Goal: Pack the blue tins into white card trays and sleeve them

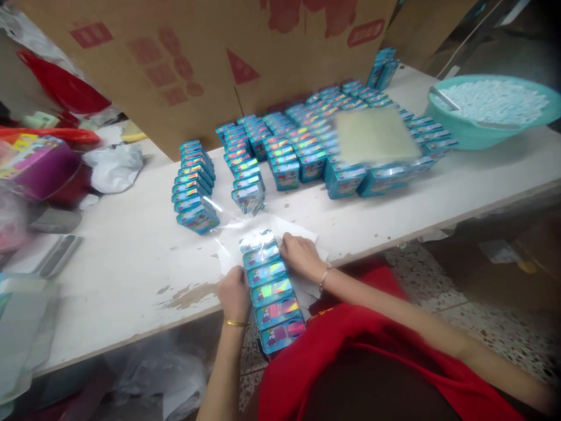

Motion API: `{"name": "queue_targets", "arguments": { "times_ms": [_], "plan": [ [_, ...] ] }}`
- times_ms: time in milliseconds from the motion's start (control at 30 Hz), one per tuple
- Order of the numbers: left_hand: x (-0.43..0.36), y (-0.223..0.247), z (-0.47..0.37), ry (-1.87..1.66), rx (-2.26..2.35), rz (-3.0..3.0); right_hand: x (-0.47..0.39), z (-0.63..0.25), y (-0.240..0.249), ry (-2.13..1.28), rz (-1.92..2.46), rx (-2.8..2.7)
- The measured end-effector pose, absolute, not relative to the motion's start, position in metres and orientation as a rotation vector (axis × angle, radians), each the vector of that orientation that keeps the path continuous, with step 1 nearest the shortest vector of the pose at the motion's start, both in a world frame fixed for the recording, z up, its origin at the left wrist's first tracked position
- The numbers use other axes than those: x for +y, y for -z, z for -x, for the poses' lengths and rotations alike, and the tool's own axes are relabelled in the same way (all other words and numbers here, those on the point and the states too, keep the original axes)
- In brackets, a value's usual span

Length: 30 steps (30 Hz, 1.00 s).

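Left hand (234, 297) curled; cannot tell what it grips. Just right, row of blue boxes (270, 290) overhangs tabletop's (131, 245) near edge, long axis running inward across it. Right hand (302, 255) beside row's right flank, nearer its far end; bunched, grip likewise unclear.

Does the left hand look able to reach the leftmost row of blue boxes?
Probably yes: nothing solid shows between the left hand and the leftmost row, though the hand would have to leave the boxes beside it.
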State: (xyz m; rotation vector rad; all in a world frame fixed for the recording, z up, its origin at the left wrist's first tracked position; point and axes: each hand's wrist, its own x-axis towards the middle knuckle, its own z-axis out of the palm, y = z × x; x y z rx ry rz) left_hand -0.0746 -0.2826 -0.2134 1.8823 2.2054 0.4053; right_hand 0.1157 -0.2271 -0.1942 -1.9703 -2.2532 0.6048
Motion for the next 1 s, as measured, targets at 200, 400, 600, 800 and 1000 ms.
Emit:
{"name": "queue_targets", "arguments": {
  "times_ms": [200,400,600,800,1000],
  "plan": [
    [-0.274,0.209,0.082,-0.275,2.12,-1.973,-0.227,-0.113,0.19,-0.55,1.985,-2.278],
    [-0.282,0.208,0.089,-0.311,2.019,-2.199,-0.247,-0.117,0.199,-0.376,1.803,-2.397],
    [-0.308,0.219,0.097,-0.456,1.922,-2.337,-0.27,-0.129,0.208,-0.252,1.793,-2.499],
    [-0.322,0.223,0.098,-0.377,1.852,-2.361,-0.274,-0.132,0.198,-0.506,1.598,-2.696],
    [-0.353,0.207,0.099,-0.367,1.696,-2.464,-0.29,-0.14,0.185,-0.589,1.48,-2.824]
  ]
}}
